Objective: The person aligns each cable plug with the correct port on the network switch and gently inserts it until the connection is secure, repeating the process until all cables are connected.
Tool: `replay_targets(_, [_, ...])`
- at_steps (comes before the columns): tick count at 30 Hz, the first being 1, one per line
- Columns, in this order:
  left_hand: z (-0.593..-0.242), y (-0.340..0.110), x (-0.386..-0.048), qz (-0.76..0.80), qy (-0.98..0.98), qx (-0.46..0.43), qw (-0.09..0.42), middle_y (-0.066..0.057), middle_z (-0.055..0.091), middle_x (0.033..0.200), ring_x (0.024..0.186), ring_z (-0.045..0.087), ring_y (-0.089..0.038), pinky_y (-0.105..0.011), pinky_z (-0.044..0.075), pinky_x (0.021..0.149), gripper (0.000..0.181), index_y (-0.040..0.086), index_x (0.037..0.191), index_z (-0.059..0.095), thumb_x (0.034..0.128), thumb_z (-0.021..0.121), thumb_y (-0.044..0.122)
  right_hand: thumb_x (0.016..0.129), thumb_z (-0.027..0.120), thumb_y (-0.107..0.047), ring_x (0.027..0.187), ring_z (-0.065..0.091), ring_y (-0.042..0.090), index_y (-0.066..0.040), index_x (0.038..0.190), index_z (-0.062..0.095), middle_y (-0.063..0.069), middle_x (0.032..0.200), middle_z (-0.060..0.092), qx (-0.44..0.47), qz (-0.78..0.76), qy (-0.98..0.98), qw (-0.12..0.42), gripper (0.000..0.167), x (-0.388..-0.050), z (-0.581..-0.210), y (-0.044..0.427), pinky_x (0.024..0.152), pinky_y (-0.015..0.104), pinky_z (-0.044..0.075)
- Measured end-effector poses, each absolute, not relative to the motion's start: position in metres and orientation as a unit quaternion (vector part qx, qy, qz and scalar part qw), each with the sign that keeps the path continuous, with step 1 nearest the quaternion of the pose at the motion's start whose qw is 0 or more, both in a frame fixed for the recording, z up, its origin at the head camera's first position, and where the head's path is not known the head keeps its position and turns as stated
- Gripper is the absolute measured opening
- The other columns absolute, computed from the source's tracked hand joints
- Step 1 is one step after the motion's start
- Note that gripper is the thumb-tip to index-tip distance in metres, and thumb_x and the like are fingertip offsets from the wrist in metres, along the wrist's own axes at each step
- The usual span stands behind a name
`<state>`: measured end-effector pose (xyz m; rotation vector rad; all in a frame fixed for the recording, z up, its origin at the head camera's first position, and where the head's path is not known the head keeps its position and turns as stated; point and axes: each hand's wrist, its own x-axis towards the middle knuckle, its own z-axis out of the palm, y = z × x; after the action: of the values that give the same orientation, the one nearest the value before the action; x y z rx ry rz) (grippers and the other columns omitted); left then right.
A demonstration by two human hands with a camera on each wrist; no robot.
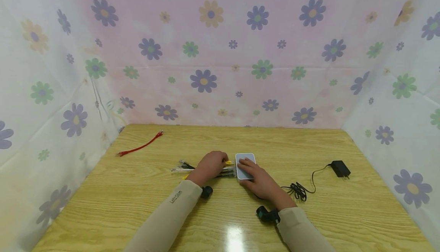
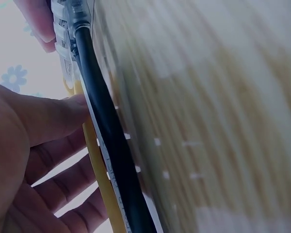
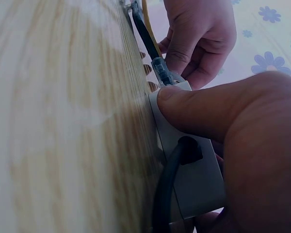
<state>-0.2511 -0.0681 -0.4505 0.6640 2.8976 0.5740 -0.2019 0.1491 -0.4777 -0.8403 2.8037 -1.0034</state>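
Note:
A small white box with a grey top, which looks like a network switch (image 1: pixel 245 155), lies mid-table. My right hand (image 1: pixel 259 183) holds it, fingers spread over the top and thumb against the near side. In the right wrist view, a black power lead (image 3: pixel 166 187) enters that side. Several network cables run from the box's left edge. There my left hand (image 1: pixel 210 167) pinches a yellow network cable (image 2: pixel 104 179) close to its plug. Beside it a black network cable (image 2: pixel 109 116) has a clear plug at the box. The left fingertips are partly hidden behind the cables.
The free cable ends (image 1: pixel 183 167) fan out left of my left hand. A short red network cable (image 1: pixel 144 145) lies at the table's far left. On the right, a black power adapter (image 1: pixel 340 168) joins a coiled cord (image 1: pixel 298 191). Flowered cloth surrounds the table.

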Motion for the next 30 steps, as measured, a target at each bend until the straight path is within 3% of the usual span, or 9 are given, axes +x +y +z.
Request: replay_targets(30, [-0.4459,-0.0684,-0.2489,0.204,0.948,0.237,0.064,-0.007,0.071,0.11,0.101,0.066,-0.023,-0.038,0.054,0.087,0.019,0.008,0.111,0.072,0.097,0.059,0.013,0.095,0.063,-0.028,0.148,0.025,0.03,-0.013,0.147,0.043,0.004,0.158,0.032,-0.277,-0.326,0.903,0.022,0.058,-0.2032,-0.4795,0.15,0.111,0.055,0.034])
